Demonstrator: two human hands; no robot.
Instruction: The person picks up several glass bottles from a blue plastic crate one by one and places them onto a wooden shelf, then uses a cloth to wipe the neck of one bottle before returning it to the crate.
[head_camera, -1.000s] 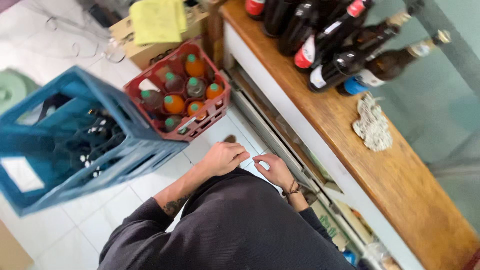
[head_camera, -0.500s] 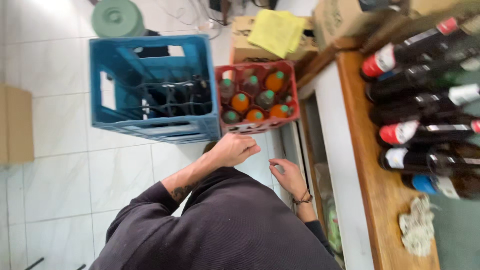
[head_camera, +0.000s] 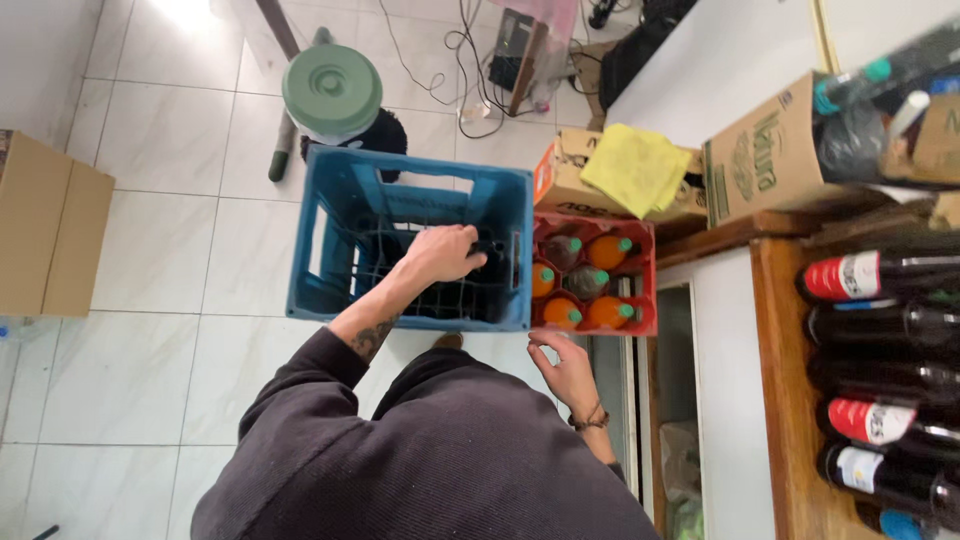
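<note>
My left hand (head_camera: 443, 255) reaches into a blue plastic crate (head_camera: 330, 250) on the tiled floor. Its fingers are closed around the top of a dark bottle (head_camera: 490, 248) near the crate's right wall. To the right of the blue crate, touching it, stands a red crate (head_camera: 645, 285) holding several orange and dark bottles with green caps (head_camera: 606, 251). My right hand (head_camera: 562, 366) hovers just in front of the red crate's near edge, fingers apart and holding nothing. A dark sleeve covers my left upper arm.
A wooden counter (head_camera: 780, 400) on the right carries several dark bottles lying in a row (head_camera: 880, 345). Cardboard boxes (head_camera: 770, 155) and a yellow cloth (head_camera: 635, 168) sit behind the red crate. A green lidded bucket (head_camera: 332, 92) stands beyond the blue crate, and a brown box (head_camera: 45, 225) is at the left.
My left hand moved from the floor in front of the crates up into the blue crate and closed on a bottle. My right hand rose toward the red crate. The view swung.
</note>
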